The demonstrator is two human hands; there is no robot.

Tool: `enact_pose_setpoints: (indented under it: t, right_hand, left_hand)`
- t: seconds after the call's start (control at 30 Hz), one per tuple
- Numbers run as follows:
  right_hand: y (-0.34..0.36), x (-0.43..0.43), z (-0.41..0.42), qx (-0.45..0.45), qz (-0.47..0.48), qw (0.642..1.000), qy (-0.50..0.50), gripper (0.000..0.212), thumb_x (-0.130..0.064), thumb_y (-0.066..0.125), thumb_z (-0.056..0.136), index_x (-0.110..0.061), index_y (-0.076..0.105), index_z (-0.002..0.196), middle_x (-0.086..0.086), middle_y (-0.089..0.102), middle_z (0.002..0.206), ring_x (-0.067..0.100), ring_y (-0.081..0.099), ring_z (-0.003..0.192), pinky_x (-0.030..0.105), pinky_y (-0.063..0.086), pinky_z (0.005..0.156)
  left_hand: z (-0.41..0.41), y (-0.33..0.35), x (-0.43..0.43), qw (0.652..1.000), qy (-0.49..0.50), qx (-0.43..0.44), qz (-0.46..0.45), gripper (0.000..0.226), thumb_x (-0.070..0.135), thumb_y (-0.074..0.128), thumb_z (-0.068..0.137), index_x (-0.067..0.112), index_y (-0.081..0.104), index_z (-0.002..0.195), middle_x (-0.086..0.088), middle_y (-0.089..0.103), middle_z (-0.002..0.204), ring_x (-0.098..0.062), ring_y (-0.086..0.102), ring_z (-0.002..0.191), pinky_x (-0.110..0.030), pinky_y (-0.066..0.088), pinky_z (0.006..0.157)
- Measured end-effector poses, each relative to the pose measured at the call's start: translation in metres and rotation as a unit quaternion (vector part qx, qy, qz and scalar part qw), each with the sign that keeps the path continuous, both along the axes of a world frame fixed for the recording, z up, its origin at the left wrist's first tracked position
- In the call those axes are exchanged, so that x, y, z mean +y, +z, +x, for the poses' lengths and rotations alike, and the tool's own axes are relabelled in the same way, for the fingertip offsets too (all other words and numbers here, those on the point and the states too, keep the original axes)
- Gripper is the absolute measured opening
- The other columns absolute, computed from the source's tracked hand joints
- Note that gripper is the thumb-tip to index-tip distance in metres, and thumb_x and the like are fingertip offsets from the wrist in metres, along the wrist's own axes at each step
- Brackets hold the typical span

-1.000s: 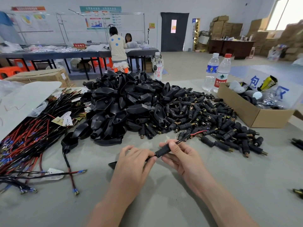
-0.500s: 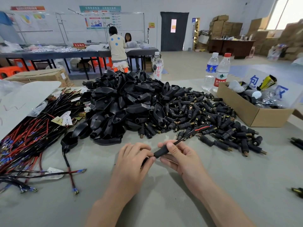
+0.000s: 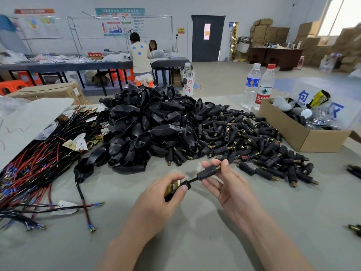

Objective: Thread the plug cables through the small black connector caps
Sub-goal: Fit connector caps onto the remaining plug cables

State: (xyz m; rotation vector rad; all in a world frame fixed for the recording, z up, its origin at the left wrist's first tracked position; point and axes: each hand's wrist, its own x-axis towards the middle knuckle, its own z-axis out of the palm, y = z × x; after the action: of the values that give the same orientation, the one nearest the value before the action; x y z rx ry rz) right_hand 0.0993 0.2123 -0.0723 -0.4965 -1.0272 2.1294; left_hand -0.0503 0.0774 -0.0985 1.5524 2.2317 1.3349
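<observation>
The fingers of the right hand are clamped on a small black connector cap over the desk; a thin black cable runs from it to the left hand, whose fingers pinch the plug end; a heap of caps lies behind; wire bundles lie left.

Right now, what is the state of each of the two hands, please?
Left hand: grips the plug.
Right hand: pinches the cap on the cable.
</observation>
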Motion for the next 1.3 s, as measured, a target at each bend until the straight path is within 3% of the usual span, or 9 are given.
enact_pose_setpoints:
  t: [0.1, 0.2, 0.3, 0.43, 0.67, 0.9, 1.13, 1.3]
  right_hand:
    - [-0.001, 0.001, 0.0, -0.028, 0.01, 0.999, -0.025, 0.033, -0.035, 0.054, 0.094, -0.01, 0.073, 0.104, 0.006, 0.076, 0.106, 0.024, 0.074, 0.095, 0.029, 0.061, 0.074]
    - [-0.004, 0.004, 0.0, -0.074, 0.058, 0.992, -0.082, 0.028, -0.033, 0.061, 0.092, -0.012, 0.075, 0.104, 0.001, 0.074, 0.1, 0.018, 0.072, 0.095, 0.026, 0.059, 0.074]
    - [-0.006, 0.006, 0.0, -0.1, 0.09, 0.982, -0.132, 0.019, -0.028, 0.062, 0.095, -0.016, 0.076, 0.1, 0.0, 0.073, 0.102, 0.014, 0.071, 0.094, 0.022, 0.058, 0.073]
    - [-0.007, 0.007, 0.0, -0.117, 0.095, 0.972, -0.182, 0.016, -0.027, 0.065, 0.094, -0.017, 0.075, 0.086, -0.001, 0.074, 0.085, 0.008, 0.069, 0.077, 0.019, 0.056, 0.066]
    - [-0.008, 0.013, 0.003, -0.128, 0.093, 0.959, -0.234, 0.018, -0.029, 0.063, 0.097, -0.013, 0.067, 0.09, 0.003, 0.076, 0.078, 0.01, 0.071, 0.069, 0.019, 0.056, 0.063]
    - [-0.002, 0.006, 0.002, -0.134, 0.121, 0.965, -0.191, 0.019, -0.028, 0.06, 0.099, -0.01, 0.063, 0.095, 0.007, 0.078, 0.081, 0.015, 0.075, 0.073, 0.019, 0.057, 0.062]
    - [-0.001, -0.004, -0.003, -0.125, 0.119, 0.981, -0.088, 0.031, -0.036, 0.066, 0.091, -0.006, 0.065, 0.099, 0.009, 0.078, 0.093, 0.022, 0.076, 0.087, 0.022, 0.058, 0.069]
    - [-0.002, -0.004, -0.004, -0.104, 0.107, 0.985, -0.084, 0.04, -0.041, 0.066, 0.083, -0.007, 0.065, 0.102, 0.008, 0.078, 0.099, 0.021, 0.075, 0.09, 0.02, 0.058, 0.07]
  left_hand:
    - [-0.002, -0.003, 0.0, 0.999, -0.003, 0.012, -0.029, 0.037, 0.07, 0.047, 0.083, 0.055, 0.052, 0.117, 0.039, 0.052, 0.113, 0.009, 0.052, 0.11, -0.016, 0.041, 0.087]
    - [-0.003, -0.003, -0.001, 0.998, -0.004, 0.034, -0.05, 0.041, 0.07, 0.046, 0.084, 0.049, 0.054, 0.118, 0.045, 0.044, 0.115, 0.012, 0.046, 0.113, -0.012, 0.038, 0.086]
    - [-0.004, -0.003, -0.001, 0.997, 0.0, 0.045, -0.059, 0.035, 0.061, 0.053, 0.09, 0.047, 0.054, 0.122, 0.047, 0.041, 0.118, 0.011, 0.044, 0.115, -0.013, 0.037, 0.088]
    - [-0.004, -0.004, -0.001, 0.997, 0.005, 0.039, -0.06, 0.032, 0.056, 0.055, 0.091, 0.048, 0.053, 0.122, 0.045, 0.042, 0.117, 0.01, 0.044, 0.115, -0.014, 0.038, 0.09]
    - [-0.003, -0.003, -0.001, 0.997, 0.016, 0.042, -0.06, 0.028, 0.051, 0.059, 0.092, 0.049, 0.053, 0.119, 0.043, 0.047, 0.113, 0.01, 0.046, 0.113, -0.015, 0.04, 0.089]
    - [0.004, 0.003, 0.001, 0.993, 0.016, 0.115, -0.026, 0.034, 0.053, 0.048, 0.09, 0.039, 0.06, 0.119, 0.035, 0.056, 0.106, 0.006, 0.049, 0.11, -0.027, 0.04, 0.099]
    - [0.012, 0.007, 0.005, 0.982, 0.005, 0.188, -0.026, 0.034, 0.058, 0.044, 0.094, 0.037, 0.065, 0.111, 0.037, 0.045, 0.083, 0.005, 0.045, 0.085, -0.028, 0.041, 0.085]
    - [0.011, 0.008, 0.006, 0.979, 0.027, 0.2, -0.019, 0.016, 0.046, 0.052, 0.094, 0.037, 0.063, 0.101, 0.039, 0.041, 0.08, 0.007, 0.038, 0.081, -0.02, 0.035, 0.078]
